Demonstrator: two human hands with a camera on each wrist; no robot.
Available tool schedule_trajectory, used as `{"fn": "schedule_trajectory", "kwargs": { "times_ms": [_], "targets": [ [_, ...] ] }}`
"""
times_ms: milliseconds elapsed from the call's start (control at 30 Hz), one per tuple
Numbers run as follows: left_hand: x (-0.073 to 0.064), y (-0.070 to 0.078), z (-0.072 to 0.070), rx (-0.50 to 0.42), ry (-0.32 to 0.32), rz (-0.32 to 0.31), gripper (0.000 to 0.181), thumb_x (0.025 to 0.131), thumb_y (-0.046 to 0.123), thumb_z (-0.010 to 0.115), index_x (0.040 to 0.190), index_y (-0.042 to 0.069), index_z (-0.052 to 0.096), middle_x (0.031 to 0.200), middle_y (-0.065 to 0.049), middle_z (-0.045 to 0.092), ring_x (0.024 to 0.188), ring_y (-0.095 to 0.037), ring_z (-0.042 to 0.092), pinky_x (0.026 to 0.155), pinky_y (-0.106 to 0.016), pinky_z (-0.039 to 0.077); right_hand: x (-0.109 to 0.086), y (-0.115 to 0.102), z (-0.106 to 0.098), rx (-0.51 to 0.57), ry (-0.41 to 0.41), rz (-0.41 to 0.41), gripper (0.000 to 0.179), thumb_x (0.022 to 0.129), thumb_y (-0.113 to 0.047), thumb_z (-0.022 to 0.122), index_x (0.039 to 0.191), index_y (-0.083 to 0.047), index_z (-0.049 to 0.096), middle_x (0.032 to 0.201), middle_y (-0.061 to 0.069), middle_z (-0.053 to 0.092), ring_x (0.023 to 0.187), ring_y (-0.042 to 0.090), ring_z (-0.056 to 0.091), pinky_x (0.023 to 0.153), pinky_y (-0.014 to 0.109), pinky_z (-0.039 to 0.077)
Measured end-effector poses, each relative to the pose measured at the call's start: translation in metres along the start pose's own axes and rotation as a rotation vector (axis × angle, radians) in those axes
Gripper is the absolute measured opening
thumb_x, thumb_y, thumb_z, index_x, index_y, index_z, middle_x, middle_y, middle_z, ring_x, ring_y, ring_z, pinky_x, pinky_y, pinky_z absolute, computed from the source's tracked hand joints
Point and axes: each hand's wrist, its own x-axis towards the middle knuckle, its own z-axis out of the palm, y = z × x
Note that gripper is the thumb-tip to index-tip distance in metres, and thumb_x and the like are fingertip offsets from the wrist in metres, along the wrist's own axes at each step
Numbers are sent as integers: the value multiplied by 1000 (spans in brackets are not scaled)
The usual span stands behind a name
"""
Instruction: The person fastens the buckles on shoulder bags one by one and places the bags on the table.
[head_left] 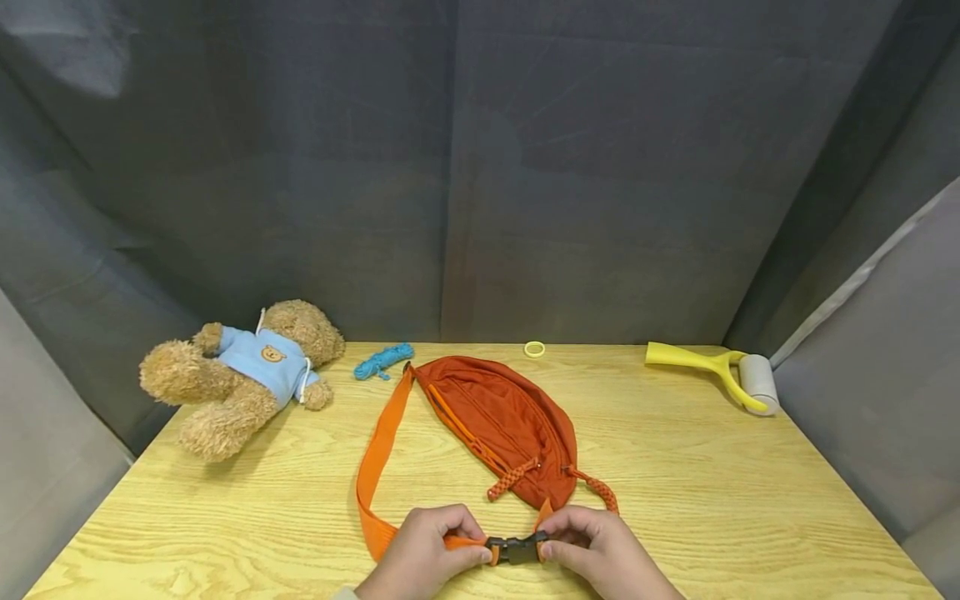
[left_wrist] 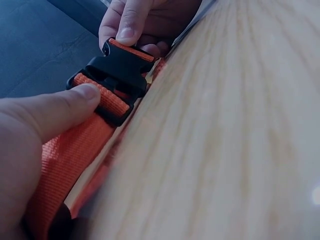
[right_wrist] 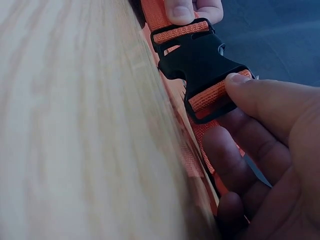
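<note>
Two hands meet at one black buckle (head_left: 517,550), at the near edge of the scene, a little right of the middle. The left hand (head_left: 426,550) pinches its left end, thumb on the webbing threaded through it; the right hand (head_left: 596,542) pinches its right end, thumb on top and fingers curled below. Both grips are closed to the buckle's thickness. The buckle's two halves are together; whether they are fully latched I cannot tell.

One orange strap (head_left: 378,458) curves from the buckle's left side out and away to the far tip of one red waist bag (head_left: 502,417); a short length joins the right side to the bag's near tip. The hands cover parts of both lengths. The bag lies on the table (head_left: 712,475) just beyond the hands, with two braided pulls (head_left: 513,479) near its near end. It lies between the hands and the far edge, where there are one blue string bundle (head_left: 383,361), just left of its far tip, and one yellow ring (head_left: 534,349). One teddy bear (head_left: 262,358) in a blue top lies far left; one roller (head_left: 757,383) with a yellow handle lies far right. Dark curtains (head_left: 450,167) close off the far side.
</note>
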Motion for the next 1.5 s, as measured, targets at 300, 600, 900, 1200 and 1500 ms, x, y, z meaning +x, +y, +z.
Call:
{"fn": "schedule_trajectory", "kwargs": {
  "times_ms": [300,600,900,1200,1500],
  "targets": [
    [-1,2,-1,-14,5,-16,11,84,28,83,84,24,72,80,13,71,73,-4,64,67,-23,51,0,0,1,13,-12,29,17,89,-18,78,100,-6,73,90,5,69,76,10,60,65,25,49],
    [-1,3,-1,-42,2,-48,11,84,27,82,84,22,73,82,11,72,74,-7,66,65,-24,51,0,-1,2,15,-21,30,16,89,-18,78,99,-7,74,90,5,69,76,11,60,65,25,49],
    [-1,4,0,-42,4,-45,10,85,27,82,84,22,73,81,11,73,73,-7,66,65,-23,51,1,-2,2,14,-14,38,15,89,-17,77,99,-7,74,91,5,69,77,11,60,66,24,49],
    [-1,4,1,-52,0,-44,9,85,26,82,84,22,74,81,11,73,73,-7,67,65,-23,52,0,-1,3,15,-10,46,14,89,-15,77,99,-6,73,92,6,70,76,10,60,66,24,49],
    [-1,4,1,-73,0,-34,10,84,25,82,84,21,74,81,10,73,74,-7,67,65,-23,52,0,-1,3,10,0,47,14,89,-17,77,98,-6,74,93,5,71,78,10,61,67,24,49]
  ]
}}
